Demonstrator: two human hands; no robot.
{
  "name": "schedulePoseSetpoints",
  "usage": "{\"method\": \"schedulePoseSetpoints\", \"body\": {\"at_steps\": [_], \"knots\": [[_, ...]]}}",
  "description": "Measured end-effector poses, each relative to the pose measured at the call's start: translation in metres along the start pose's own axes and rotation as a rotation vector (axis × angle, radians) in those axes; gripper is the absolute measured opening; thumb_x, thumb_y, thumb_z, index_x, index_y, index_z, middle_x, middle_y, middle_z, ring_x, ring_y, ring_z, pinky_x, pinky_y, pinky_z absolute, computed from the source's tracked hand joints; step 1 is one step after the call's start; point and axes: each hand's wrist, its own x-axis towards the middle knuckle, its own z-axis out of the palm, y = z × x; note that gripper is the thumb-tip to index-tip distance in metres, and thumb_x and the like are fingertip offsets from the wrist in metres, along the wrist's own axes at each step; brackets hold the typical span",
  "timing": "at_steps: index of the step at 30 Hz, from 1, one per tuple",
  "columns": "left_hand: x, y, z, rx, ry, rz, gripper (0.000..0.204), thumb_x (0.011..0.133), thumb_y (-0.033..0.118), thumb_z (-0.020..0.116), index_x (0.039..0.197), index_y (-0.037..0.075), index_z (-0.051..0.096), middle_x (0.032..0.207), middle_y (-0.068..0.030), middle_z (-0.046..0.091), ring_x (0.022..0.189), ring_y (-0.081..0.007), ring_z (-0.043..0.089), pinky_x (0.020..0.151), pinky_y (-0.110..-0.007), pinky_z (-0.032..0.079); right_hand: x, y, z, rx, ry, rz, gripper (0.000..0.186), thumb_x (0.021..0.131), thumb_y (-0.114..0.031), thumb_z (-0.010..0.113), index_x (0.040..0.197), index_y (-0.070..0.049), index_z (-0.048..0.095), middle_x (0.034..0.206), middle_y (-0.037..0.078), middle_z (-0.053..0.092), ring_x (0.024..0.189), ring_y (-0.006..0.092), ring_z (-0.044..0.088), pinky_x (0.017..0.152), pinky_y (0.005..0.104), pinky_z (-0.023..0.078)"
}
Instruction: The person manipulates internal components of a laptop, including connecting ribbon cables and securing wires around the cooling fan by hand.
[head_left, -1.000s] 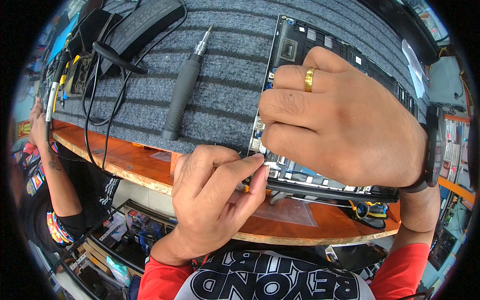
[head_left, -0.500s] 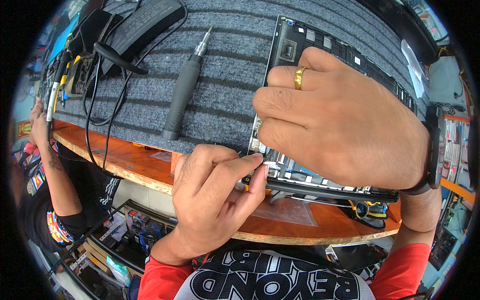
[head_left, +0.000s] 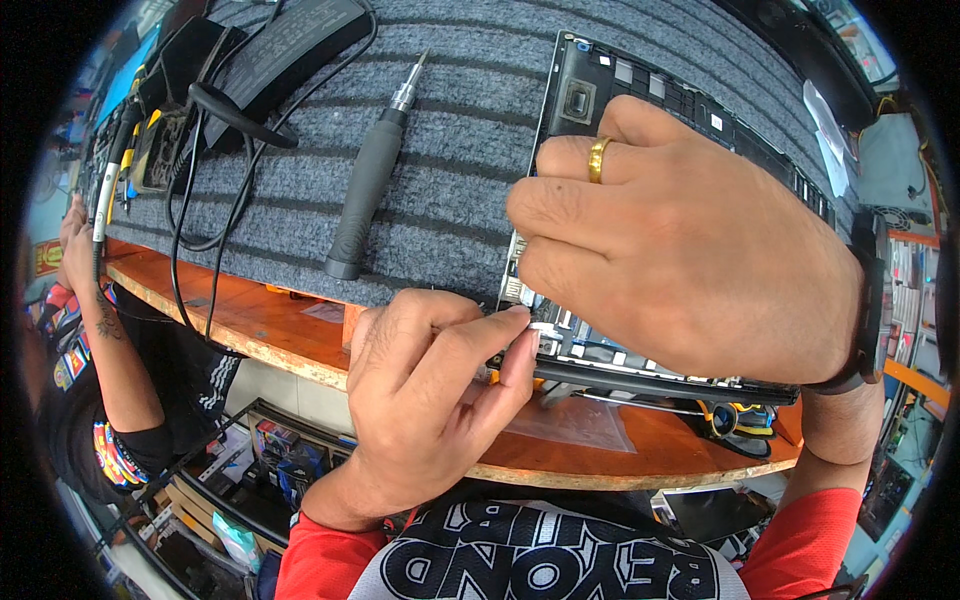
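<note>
An opened laptop base (head_left: 577, 100) with its inner boards and connectors bare lies on the grey striped mat. Over its left half rests my right hand (head_left: 680, 230), fingers curled down; their tips, and anything in them, are hidden beneath the hand. Thumb and forefinger of my left hand (head_left: 430, 385) pinch at the laptop's near left corner; what sits between them is too small to make out. To the left of the laptop lies a grey-handled screwdriver (head_left: 375, 170), its metal tip pointing away from me.
At the far left lie a black power adapter (head_left: 285, 60) and looped black cables (head_left: 243, 185). The orange wooden table edge (head_left: 250, 335) runs along the front, with a clear plastic bag (head_left: 575, 425) on it. Another person's arm (head_left: 120, 350) is at the left. White papers (head_left: 828, 140) lie far right.
Both hands have shifted only very slightly to the right at the laptop's corner. Their curled and pinching grips look the same.
</note>
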Motion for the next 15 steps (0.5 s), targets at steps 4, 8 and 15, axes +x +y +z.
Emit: {"method": "schedulePoseSetpoints", "body": {"at_steps": [4, 8, 15], "knots": [[0.0011, 0.001, -0.0006, -0.001, -0.008, -0.003, 0.026, 0.078, -0.001, 0.089, 0.101, 0.0, 0.078, 0.092, -0.0109, 0.065, 0.082, -0.0245, 0.064, 0.072, -0.034, 0.051, 0.0025, -0.0048, -0.0052, 0.086, -0.018, 0.073, 0.02, 0.089, -0.024, 0.067, 0.094, -0.005, 0.07, 0.097, 0.003, 0.061, 0.09, 0.0189, 0.06, 0.075, 0.036, 0.04], [-0.0005, -0.0039, 0.0049, -0.027, 0.059, 0.023, 0.03, 0.077, 0.005, 0.093, 0.104, 0.008, 0.079, 0.088, -0.0002, 0.066, 0.075, -0.0185, 0.062, 0.069, -0.035, 0.04, 0.0054, -0.0058, -0.0081, 0.102, -0.069, 0.091, 0.019, 0.089, -0.024, 0.067, 0.094, -0.006, 0.07, 0.095, 0.003, 0.059, 0.09, 0.0191, 0.058, 0.075, 0.0361, 0.039], [0.0002, -0.0042, 0.0053, -0.04, 0.062, 0.033, 0.031, 0.077, 0.004, 0.093, 0.104, 0.007, 0.08, 0.088, -0.0003, 0.066, 0.075, -0.0184, 0.062, 0.069, -0.035, 0.041, -0.001, 0.0006, -0.003, -0.032, -0.086, -0.004, 0.019, 0.089, -0.026, 0.067, 0.094, -0.007, 0.069, 0.097, 0.002, 0.059, 0.09, 0.0196, 0.058, 0.075, 0.0367, 0.039]]}}
